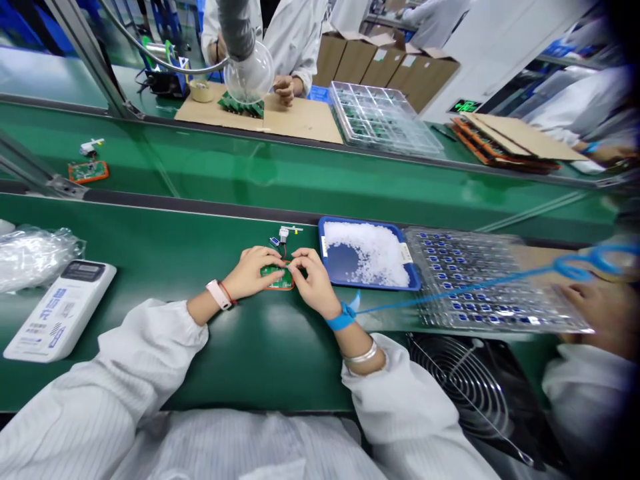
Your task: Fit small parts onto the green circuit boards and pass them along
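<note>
A green circuit board in an orange frame (280, 278) lies on the green bench in front of me. My left hand (250, 272) holds the board at its left side, thumb near the lower edge and fingers along the top. My right hand (314, 283) is at the upper right corner, thumb and forefinger pinched together; what is between them is too small to make out. Just behind the board sits a white part with thin wires (284, 235), with a small blue part (275, 241) beside it. My fingertips hide some of the board.
Right of my hands stands a blue tray of white pellets (370, 224), then clear trays of blue parts (425, 320). A blue coiled wrist cord (450, 293) crosses them. At left lie a white box (63, 310) and plastic bags (37, 257). A conveyor (225, 177) carries another board (89, 172).
</note>
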Demonstrator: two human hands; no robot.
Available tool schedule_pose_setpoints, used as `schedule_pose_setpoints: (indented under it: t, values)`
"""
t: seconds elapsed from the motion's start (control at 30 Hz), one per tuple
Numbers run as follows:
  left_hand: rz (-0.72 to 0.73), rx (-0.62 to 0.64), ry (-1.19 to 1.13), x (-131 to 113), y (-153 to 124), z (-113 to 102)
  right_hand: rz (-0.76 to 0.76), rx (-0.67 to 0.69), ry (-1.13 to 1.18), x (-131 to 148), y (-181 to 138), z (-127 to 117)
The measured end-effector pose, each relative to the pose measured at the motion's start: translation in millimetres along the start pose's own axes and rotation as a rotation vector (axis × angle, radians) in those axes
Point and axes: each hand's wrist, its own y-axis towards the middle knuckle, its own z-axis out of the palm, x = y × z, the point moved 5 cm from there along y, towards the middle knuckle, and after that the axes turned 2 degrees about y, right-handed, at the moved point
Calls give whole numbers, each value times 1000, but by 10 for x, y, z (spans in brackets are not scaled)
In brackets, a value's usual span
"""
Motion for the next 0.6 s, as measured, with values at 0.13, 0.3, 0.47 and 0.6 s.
schedule_pose_setpoints:
  t: [0.13, 0.3, 0.47, 0.6]
  values:
    - [-33, -65, -124, 33, 84, -9, 35, 31, 28, -113, 71, 62]
    - [-125, -65, -160, 108, 93, -6, 57, 74, 6, -148, 97, 124]
    - [-205, -14, -148, 118, 153, -9, 162, 87, -11, -246, 103, 168]
    - [-250, 72, -93, 138, 207, -16, 173, 83, -57, -240, 119, 201]
